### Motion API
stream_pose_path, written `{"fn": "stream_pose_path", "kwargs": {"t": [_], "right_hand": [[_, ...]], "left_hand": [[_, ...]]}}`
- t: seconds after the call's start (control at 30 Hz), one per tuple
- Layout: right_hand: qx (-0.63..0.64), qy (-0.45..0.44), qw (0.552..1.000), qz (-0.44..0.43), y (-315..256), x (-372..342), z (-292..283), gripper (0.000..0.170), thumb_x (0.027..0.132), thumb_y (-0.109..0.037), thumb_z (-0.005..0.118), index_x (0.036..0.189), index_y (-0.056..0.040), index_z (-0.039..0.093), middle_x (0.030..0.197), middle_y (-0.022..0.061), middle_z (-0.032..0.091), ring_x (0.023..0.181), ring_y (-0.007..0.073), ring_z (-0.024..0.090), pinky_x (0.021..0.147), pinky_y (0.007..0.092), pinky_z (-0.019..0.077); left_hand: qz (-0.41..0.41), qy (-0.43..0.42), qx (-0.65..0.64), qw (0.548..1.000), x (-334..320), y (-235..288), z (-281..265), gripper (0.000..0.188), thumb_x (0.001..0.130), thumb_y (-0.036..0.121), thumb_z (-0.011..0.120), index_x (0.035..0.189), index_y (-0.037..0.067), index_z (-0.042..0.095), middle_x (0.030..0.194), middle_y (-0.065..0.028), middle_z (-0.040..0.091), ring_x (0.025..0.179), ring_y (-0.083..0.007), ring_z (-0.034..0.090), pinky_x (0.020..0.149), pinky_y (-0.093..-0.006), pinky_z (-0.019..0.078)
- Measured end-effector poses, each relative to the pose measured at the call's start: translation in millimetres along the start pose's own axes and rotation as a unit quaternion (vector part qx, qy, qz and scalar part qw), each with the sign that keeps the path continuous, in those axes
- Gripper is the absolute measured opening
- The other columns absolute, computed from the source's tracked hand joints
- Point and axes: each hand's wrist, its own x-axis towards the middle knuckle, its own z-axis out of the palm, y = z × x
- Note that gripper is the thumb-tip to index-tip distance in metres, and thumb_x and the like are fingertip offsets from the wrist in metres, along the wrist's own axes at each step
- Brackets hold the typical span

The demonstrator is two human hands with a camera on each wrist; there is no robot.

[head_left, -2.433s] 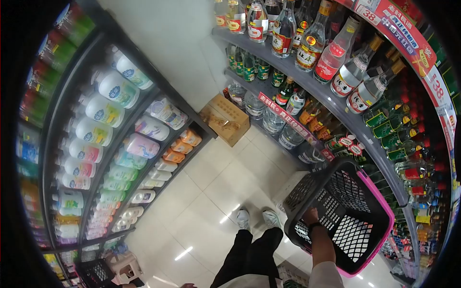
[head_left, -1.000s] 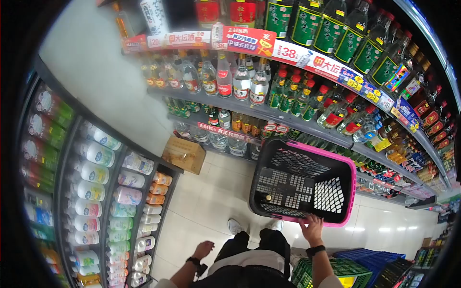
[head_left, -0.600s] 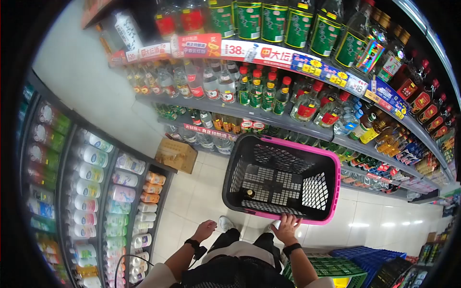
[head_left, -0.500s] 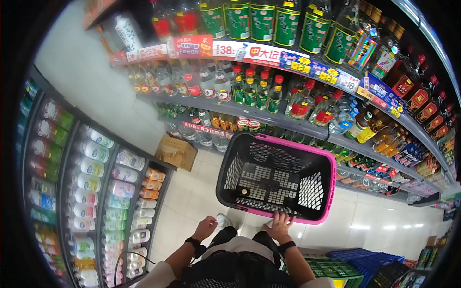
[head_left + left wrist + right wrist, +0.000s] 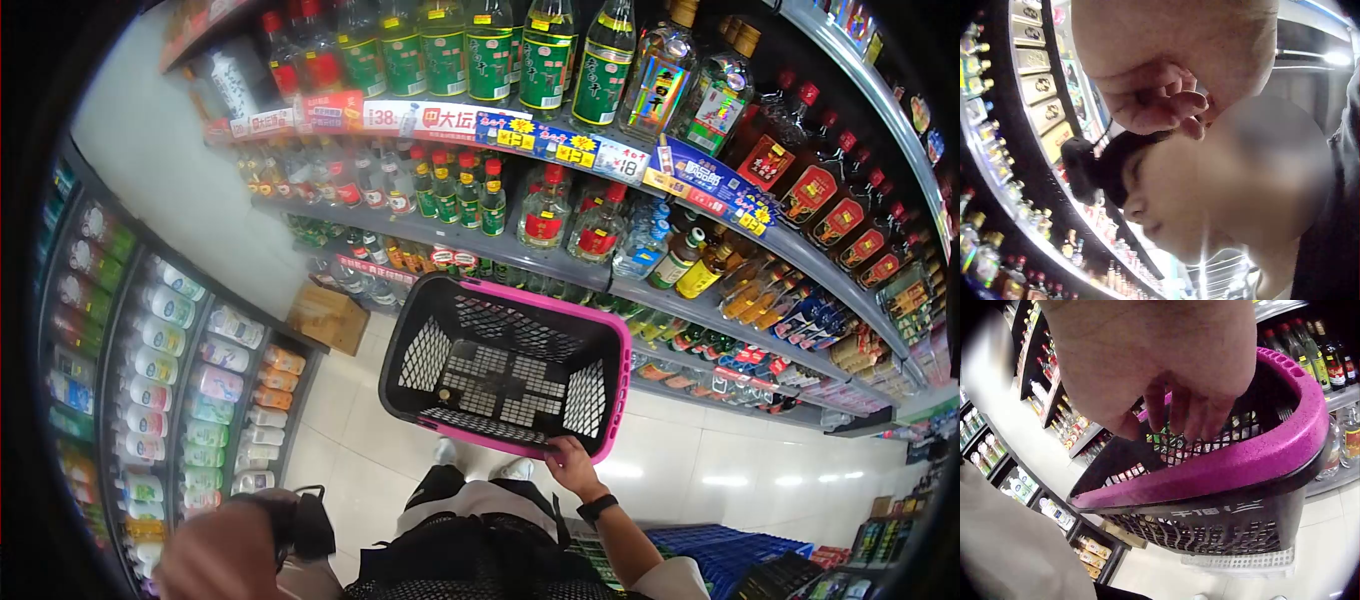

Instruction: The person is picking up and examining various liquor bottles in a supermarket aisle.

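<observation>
A black basket (image 5: 500,355) with a pink rim stands below the liquor shelves; a small gold-topped item (image 5: 445,396) lies inside. My right hand (image 5: 575,468) rests at its near rim. In the right wrist view, that hand's (image 5: 1154,381) fingers bend down over the pink rim (image 5: 1222,465), thumb side partly hidden. Blurred and close to the head camera is my left hand (image 5: 215,550). The left wrist view shows the left hand (image 5: 1160,103) raised beside the person's head, fingers loosely curled, nothing visible in them; contact with the head is unclear.
Bottles on curved shelves (image 5: 470,240) line the far side. White and coloured bottles fill a rack (image 5: 155,365) at left. A cardboard box (image 5: 328,318) stands in the corner. Blue crates (image 5: 710,550) are at lower right. A white perforated support (image 5: 1241,559) is under the basket.
My left hand has risen from near the waist towards the head. The view has turned right, so basket and shelves appear farther left. My right hand stays at the basket's near rim.
</observation>
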Motion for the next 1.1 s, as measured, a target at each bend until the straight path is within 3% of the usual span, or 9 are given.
{"fn": "stream_pose_path", "kwargs": {"t": [0.03, 0.1, 0.27, 0.43, 0.7, 0.83, 0.93, 1.0, 1.1], "right_hand": [[-0.004, 0.002, 1.000, 0.001, 4.5, -1.6, -5.3, 0.031, 0.084, -0.017, 0.069, 0.111, -0.0012, 0.063, 0.106, 0.0188, 0.063, 0.101, 0.0359, 0.064, 0.087, 0.0414, 0.0528], [0.030, 0.016, 0.998, 0.046, 9.6, -5.4, -8.8, 0.031, 0.086, -0.017, 0.068, 0.112, -0.0012, 0.063, 0.106, 0.0195, 0.063, 0.096, 0.0348, 0.066, 0.084, 0.0409, 0.0548], [0.005, 0.067, 0.997, 0.050, 13.8, -6.9, 7.6, 0.026, 0.087, -0.012, 0.069, 0.110, -0.0011, 0.064, 0.104, 0.0194, 0.065, 0.090, 0.0317, 0.069, 0.077, 0.0386, 0.0572], [0.057, 0.100, 0.986, 0.122, -4.1, -22.7, 17.7, 0.023, 0.088, -0.017, 0.066, 0.106, -0.0017, 0.065, 0.095, 0.0221, 0.066, 0.088, 0.0395, 0.066, 0.077, 0.0439, 0.0533], [0.011, 0.201, 0.945, 0.256, 18.4, -78.4, -0.9, 0.031, 0.090, -0.024, 0.066, 0.111, -0.0016, 0.066, 0.103, 0.0211, 0.069, 0.090, 0.0323, 0.070, 0.079, 0.0415, 0.0555], [0.047, 0.183, 0.926, 0.328, 24.7, -98.7, -14.3, 0.034, 0.090, -0.027, 0.066, 0.110, 0.0007, 0.066, 0.102, 0.0198, 0.070, 0.094, 0.0293, 0.070, 0.083, 0.0374, 0.0548], [0.058, 0.161, 0.924, 0.342, 37.0, -112.6, -11.5, 0.039, 0.090, -0.031, 0.065, 0.114, 0.0002, 0.065, 0.105, 0.0200, 0.071, 0.098, 0.0318, 0.069, 0.087, 0.0375, 0.0536], [0.062, 0.151, 0.915, 0.369, 42.7, -115.9, -11.0, 0.042, 0.090, -0.033, 0.065, 0.117, -0.0009, 0.064, 0.105, 0.0196, 0.071, 0.098, 0.0315, 0.068, 0.087, 0.0377, 0.0533], [0.077, 0.139, 0.914, 0.374, 68.0, -121.6, -9.7, 0.042, 0.090, -0.034, 0.064, 0.118, -0.0032, 0.065, 0.106, 0.0201, 0.070, 0.101, 0.0320, 0.068, 0.089, 0.0388, 0.0525]], "left_hand": [[0.141, -0.078, -0.039, 0.986, 58.7, -28.0, 39.8, 0.048, 0.095, 0.029, 0.062, 0.139, 0.010, 0.052, 0.087, -0.0037, 0.067, 0.063, -0.0093, 0.058, 0.056, -0.0266, 0.0460], [0.141, -0.050, -0.078, 0.986, 73.7, -33.8, 63.4, 0.046, 0.098, 0.026, 0.061, 0.141, 0.013, 0.051, 0.073, 0.0045, 0.063, 0.046, 0.0015, 0.040, 0.041, -0.0184, 0.0292], [0.296, -0.151, -0.205, 0.920, 81.1, -74.5, 50.1, 0.038, 0.095, 0.009, 0.055, 0.133, 0.013, 0.052, 0.072, -0.0002, 0.063, 0.046, -0.0067, 0.042, 0.039, -0.0240, 0.0308], [0.331, -0.037, -0.278, 0.901, 76.6, -101.8, 50.9, 0.028, 0.091, 0.005, 0.052, 0.118, 0.007, 0.054, 0.071, -0.0014, 0.062, 0.047, -0.0078, 0.042, 0.040, -0.0248, 0.0314], [0.401, -0.032, -0.371, 0.837, 86.5, -134.1, 76.8, 0.030, 0.099, 0.030, 0.059, 0.120, 0.008, 0.055, 0.074, -0.0016, 0.060, 0.047, -0.0106, 0.044, 0.039, -0.0259, 0.0319], [-0.181, -0.019, -0.275, 0.944, 19.3, -161.5, 28.3, 0.020, 0.077, 0.015, 0.064, 0.058, 0.012, 0.058, 0.056, -0.0072, 0.056, 0.046, -0.0199, 0.055, 0.044, -0.0336, 0.0474], [0.052, -0.076, -0.333, 0.938, 4.4, -278.2, 120.1, 0.017, 0.083, 0.007, 0.059, 0.068, 0.006, 0.050, 0.068, -0.0094, 0.054, 0.055, -0.0215, 0.053, 0.052, -0.0312, 0.0458], [-0.300, 0.049, -0.303, 0.903, -18.5, -258.4, 170.4, 0.014, 0.083, -0.003, 0.060, 0.073, 0.004, 0.053, 0.067, -0.0041, 0.057, 0.058, -0.0111, 0.054, 0.054, -0.0240, 0.0448], [-0.443, -0.111, -0.150, 0.877, -117.9, -306.4, 218.5, 0.005, 0.082, 0.003, 0.070, 0.084, 0.004, 0.066, 0.073, -0.0006, 0.064, 0.063, -0.0066, 0.058, 0.059, -0.0222, 0.0482]]}}
